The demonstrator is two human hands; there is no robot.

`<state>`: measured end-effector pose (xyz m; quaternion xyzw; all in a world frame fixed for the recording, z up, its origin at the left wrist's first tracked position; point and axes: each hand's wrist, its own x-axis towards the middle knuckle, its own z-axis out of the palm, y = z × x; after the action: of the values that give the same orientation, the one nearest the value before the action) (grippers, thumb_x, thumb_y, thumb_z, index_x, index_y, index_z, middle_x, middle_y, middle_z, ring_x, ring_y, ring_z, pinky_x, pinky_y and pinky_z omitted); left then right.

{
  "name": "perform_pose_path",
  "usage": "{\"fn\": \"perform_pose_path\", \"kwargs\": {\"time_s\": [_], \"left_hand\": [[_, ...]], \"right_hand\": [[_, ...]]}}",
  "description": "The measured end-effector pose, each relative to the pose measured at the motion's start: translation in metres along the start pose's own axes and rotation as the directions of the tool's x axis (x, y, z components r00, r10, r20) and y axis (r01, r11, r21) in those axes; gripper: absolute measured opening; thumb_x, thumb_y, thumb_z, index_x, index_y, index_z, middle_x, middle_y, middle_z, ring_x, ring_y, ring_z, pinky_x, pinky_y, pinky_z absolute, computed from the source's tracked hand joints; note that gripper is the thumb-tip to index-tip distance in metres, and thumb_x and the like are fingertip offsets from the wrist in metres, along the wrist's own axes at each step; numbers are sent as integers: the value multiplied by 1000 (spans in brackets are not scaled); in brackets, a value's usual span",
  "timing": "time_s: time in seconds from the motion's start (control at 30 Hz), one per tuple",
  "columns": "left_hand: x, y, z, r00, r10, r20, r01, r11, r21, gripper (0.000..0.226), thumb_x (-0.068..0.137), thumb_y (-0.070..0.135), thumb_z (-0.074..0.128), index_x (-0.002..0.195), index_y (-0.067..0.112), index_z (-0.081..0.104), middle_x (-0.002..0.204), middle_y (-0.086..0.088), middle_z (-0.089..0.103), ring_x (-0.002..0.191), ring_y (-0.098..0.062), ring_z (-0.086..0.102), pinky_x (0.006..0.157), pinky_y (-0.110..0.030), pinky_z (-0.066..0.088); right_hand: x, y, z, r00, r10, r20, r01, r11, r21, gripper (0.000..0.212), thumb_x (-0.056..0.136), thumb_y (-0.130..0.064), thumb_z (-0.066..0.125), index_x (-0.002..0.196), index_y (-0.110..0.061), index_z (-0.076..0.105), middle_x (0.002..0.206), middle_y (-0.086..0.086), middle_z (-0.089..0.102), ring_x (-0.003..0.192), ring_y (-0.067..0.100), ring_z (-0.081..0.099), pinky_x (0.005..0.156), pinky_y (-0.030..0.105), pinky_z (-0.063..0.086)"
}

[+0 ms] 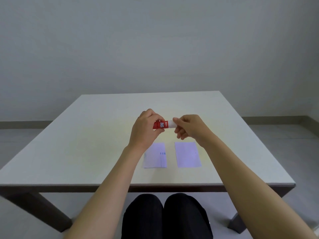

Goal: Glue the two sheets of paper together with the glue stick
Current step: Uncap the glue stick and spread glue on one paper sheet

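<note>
Uncapping underway: my left hand (146, 128) clamps the red glue stick (160, 124) above the paper sheets (187, 154), right hand (187, 125) pinching its white cap (171, 124); next, I judge, pull it off.

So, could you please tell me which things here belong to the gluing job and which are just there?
Belonging to the job:
red glue stick with white cap, held by left hand and right hand
left white paper sheet
right white paper sheet

Just there:
pale square table

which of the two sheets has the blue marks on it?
The left sheet, under the left forearm: it has small blue marks near its right edge. The right sheet looks almost plain.
</note>
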<state>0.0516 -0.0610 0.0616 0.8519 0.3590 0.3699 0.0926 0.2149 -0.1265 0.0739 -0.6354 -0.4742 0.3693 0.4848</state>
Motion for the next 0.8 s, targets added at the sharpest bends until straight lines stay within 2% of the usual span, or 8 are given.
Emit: {"fn": "perform_pose_path", "kwargs": {"time_s": [0.07,0.17,0.27,0.4,0.5,0.6,0.7,0.8], "left_hand": [[0,-4,0,1000,-29,9,29,1000,-7,25,70,18,79,93,18,70,88,5,56,80,-15,54,67,-26,44],[-4,-9,1,992,-113,55,117,990,-81,21,73,25,76,92,16,72,84,-2,62,74,-21,60,68,-34,50],[-8,-15,4,970,-241,44,245,952,-183,16,79,26,71,88,14,73,76,-5,66,70,-19,66,70,-35,54],[-14,-22,2,911,-407,65,401,839,-369,6,76,20,74,81,22,70,65,21,67,57,8,64,56,-4,43],[-16,-24,4,867,-492,80,468,750,-467,10,76,22,72,73,30,67,73,24,70,71,5,68,69,-11,47],[-16,-21,5,828,-545,130,477,564,-674,9,78,15,71,77,23,71,87,6,73,85,-16,72,78,-25,55],[-15,-15,7,795,-566,220,452,309,-837,13,81,7,69,79,18,73,85,1,75,81,-15,74,73,-22,58],[-15,-11,12,748,-603,277,431,125,-893,7,82,8,68,87,10,71,89,-4,74,83,-15,74,77,-24,58]], "right_hand": [[3,1,-1,992,-125,22,125,991,-39,7,86,-8,63,92,-3,64,81,9,66,63,18,65,61,26,56],[12,3,-8,977,-215,-16,213,974,-77,17,82,-1,65,94,-12,67,89,4,65,71,18,65,73,29,55],[30,12,-23,976,-162,-147,151,985,-87,18,83,-3,63,94,-16,68,87,2,64,71,21,65,73,32,51],[53,44,-40,945,-136,-297,2,911,-413,25,83,-8,62,108,-7,66,89,6,60,79,23,58,64,27,44],[59,71,-47,951,-106,-290,-93,798,-596,35,87,-9,56,122,-3,58,107,15,60,102,32,58,83,35,45],[59,88,-48,958,-74,-277,-130,748,-650,37,91,-11,49,125,-1,58,123,19,57,114,34,54,92,36,43],[56,91,-48,971,-60,-230,-120,713,-691,43,92,-11,46,134,-4,49,126,19,54,116,35,52,92,37,44],[44,76,-45,978,-112,-177,-63,647,-760,65,88,-18,61,145,-11,30,133,19,43,115,35,50,91,38,44]]}}
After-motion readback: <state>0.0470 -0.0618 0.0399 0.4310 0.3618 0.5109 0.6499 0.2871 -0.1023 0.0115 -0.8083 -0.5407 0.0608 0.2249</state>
